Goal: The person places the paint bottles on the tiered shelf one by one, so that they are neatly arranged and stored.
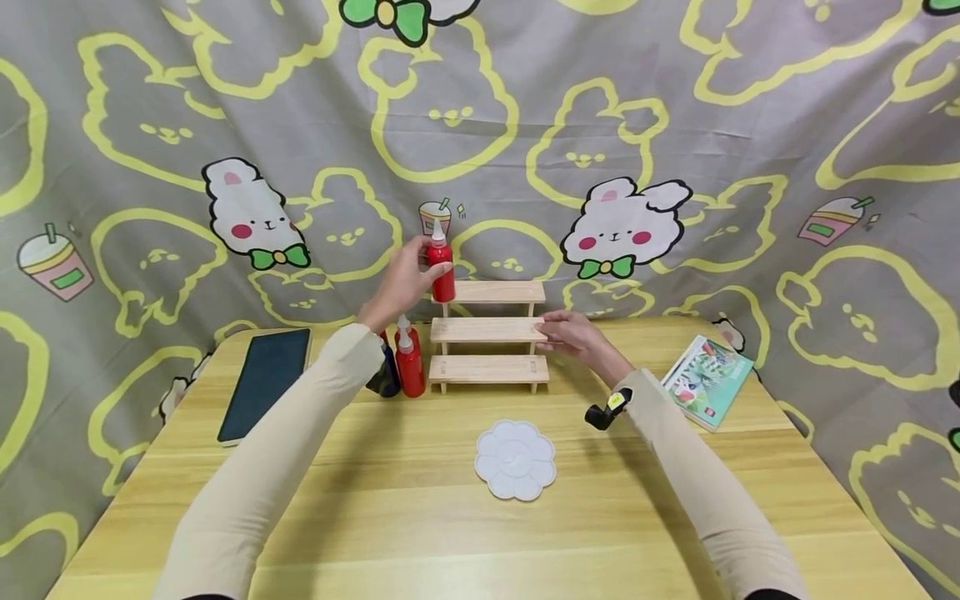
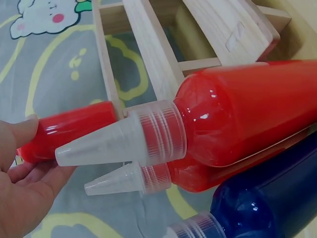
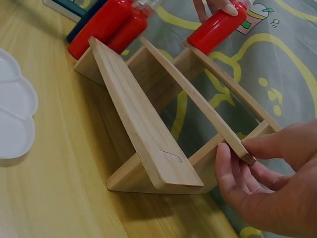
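Note:
My left hand (image 1: 405, 282) grips a red squeeze bottle (image 1: 443, 271) with a clear pointed nozzle, upright at the left end of the top tier of a small wooden three-step rack (image 1: 489, 372). In the right wrist view the bottle's base meets that top board. My right hand (image 1: 576, 337) pinches the right end of the middle board (image 3: 210, 116) between thumb and fingers. Left of the rack stand more red bottles (image 2: 247, 111) and a dark blue bottle (image 2: 267, 191), all with clear nozzle caps, close beside one another.
A white flower-shaped palette (image 1: 515, 460) lies on the wooden table (image 1: 420, 517) in front of the rack. At the left is a dark flat tablet-like slab (image 1: 266, 383); at the right, a colourful book (image 1: 708, 382). A patterned curtain (image 1: 480, 100) hangs behind the rack.

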Tool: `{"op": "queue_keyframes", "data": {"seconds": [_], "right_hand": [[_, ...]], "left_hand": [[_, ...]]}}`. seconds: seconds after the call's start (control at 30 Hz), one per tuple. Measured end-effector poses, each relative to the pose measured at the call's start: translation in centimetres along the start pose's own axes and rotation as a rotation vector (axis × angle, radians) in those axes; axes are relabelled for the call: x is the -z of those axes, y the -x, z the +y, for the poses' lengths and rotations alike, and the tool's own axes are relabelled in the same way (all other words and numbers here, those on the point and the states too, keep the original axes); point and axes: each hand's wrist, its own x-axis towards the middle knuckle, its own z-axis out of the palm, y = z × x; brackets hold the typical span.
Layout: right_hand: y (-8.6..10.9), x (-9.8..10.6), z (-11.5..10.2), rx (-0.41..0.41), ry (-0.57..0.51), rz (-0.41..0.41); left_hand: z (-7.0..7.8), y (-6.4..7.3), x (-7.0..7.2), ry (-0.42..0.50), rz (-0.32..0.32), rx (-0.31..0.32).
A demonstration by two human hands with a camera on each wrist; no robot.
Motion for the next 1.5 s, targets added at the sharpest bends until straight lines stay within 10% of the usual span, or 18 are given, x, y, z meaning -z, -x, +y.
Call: {"op": "queue_keyframes", "data": {"seconds": [0.7, 1.5], "right_hand": [[-0.8, -1.4, -2.4, 0.067, 0.197, 0.196], [-1.1, -0.9, -4.3, 0.031, 0.057, 0.124]], "left_hand": [[-0.4, -0.3, 0.2, -0.012, -0.043, -0.037], [2.3, -1.4, -3.5, 0.029, -0.067, -0.018]]}}
